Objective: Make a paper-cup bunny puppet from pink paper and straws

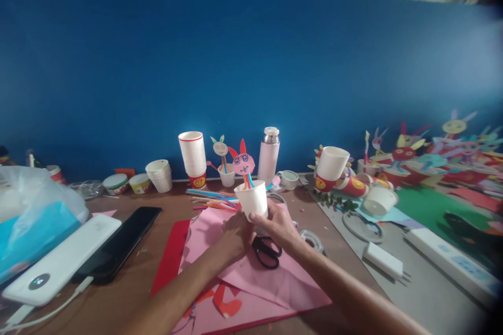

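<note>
Above the middle of the table I hold a white paper cup (252, 200), tilted a little. A pink paper animal face (243, 164) with red ears and drawn features rises from it on orange and blue stems. My right hand (278, 221) is closed round the cup's lower right side, thumb on its front. My left hand (238, 231) is closed at the cup's lower left, its fingertips partly hidden. Beneath my hands are black-handled scissors (268, 252) on pink paper sheets (286, 285). Red paper scraps (227, 301) lie near my left forearm.
Behind stand stacked paper cups (192, 154), a similar cup puppet (226, 174) and a thermos (269, 157). Coloured pipe cleaners (214, 199) lie before them. At left are a power bank (63, 259) and phone (121, 243); at right, a power strip (451, 261) and several cup puppets (403, 159).
</note>
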Demonstrator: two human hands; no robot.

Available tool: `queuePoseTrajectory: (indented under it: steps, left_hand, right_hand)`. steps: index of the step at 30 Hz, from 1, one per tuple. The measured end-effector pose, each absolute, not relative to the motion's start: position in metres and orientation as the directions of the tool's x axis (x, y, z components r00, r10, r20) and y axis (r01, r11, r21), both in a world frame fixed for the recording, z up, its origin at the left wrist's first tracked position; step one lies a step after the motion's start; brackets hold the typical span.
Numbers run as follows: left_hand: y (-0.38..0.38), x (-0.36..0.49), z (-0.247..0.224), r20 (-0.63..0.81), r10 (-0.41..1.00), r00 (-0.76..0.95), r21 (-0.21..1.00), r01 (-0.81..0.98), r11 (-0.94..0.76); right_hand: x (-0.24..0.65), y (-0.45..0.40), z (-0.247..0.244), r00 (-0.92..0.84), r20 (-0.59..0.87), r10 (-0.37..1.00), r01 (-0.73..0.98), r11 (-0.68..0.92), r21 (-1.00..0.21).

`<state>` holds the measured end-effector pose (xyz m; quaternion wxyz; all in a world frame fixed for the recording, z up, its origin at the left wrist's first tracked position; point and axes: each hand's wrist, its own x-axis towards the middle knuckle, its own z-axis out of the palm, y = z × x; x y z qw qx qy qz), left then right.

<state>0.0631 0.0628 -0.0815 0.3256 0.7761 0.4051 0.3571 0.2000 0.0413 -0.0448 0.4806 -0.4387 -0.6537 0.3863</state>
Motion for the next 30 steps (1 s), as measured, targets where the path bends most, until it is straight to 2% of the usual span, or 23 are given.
queuePoseTrajectory:
  steps: [2,5,7,9,12,15,18,20,21,24,27,30]
  left_hand:
    - [0.063,0.058,-0.079,0.327,0.834,0.444,0.744,0.423,-0.517]
    - [0.064,0.044,-0.070,0.397,0.748,0.532,0.515,0.546,-0.661]
    - [0.065,0.031,-0.062,0.414,0.744,0.525,0.421,0.615,-0.667]
    - [0.066,0.019,-0.053,0.395,0.795,0.461,0.409,0.686,-0.601]
    - [0.068,0.002,-0.043,0.395,0.812,0.429,0.427,0.698,-0.576]
    - [0.072,-0.011,-0.036,0.390,0.862,0.324,0.564,0.655,-0.502]
    - [0.077,-0.022,-0.030,0.316,0.939,0.137,0.820,0.459,-0.343]
    - [0.079,-0.027,-0.026,0.198,0.977,0.076,0.958,0.196,-0.210]
    - [0.080,-0.029,-0.024,0.145,0.987,0.075,0.987,0.058,-0.149]
    - [0.079,-0.031,-0.020,0.052,0.994,0.096,0.971,-0.236,-0.028]
    - [0.077,-0.031,-0.021,0.023,0.993,0.117,0.927,-0.375,0.023]
    - [0.077,-0.031,-0.026,0.024,0.984,0.177,0.887,-0.457,0.060]
  right_hand:
    - [0.199,0.041,-0.045,-0.165,0.294,0.942,0.122,0.315,-0.941]
    - [0.199,0.040,-0.045,-0.156,0.307,0.939,0.038,0.316,-0.948]
    - [0.199,0.040,-0.044,-0.129,0.325,0.937,0.043,0.333,-0.942]
    - [0.199,0.040,-0.044,-0.099,0.342,0.934,0.061,0.349,-0.935]
    - [0.200,0.039,-0.042,-0.078,0.348,0.934,0.083,0.354,-0.932]
    - [0.199,0.038,-0.038,-0.082,0.319,0.944,0.140,0.327,-0.935]
    - [0.197,0.036,-0.037,-0.072,0.272,0.960,0.210,0.281,-0.936]
    - [0.195,0.036,-0.040,-0.078,0.250,0.965,0.224,0.261,-0.939]
    - [0.195,0.036,-0.043,-0.086,0.240,0.967,0.224,0.254,-0.941]
    - [0.194,0.036,-0.054,-0.090,0.190,0.978,0.293,0.208,-0.933]
    - [0.194,0.036,-0.064,-0.064,0.124,0.990,0.423,0.140,-0.895]
    - [0.196,0.038,-0.072,-0.071,0.127,0.989,0.464,0.146,-0.874]
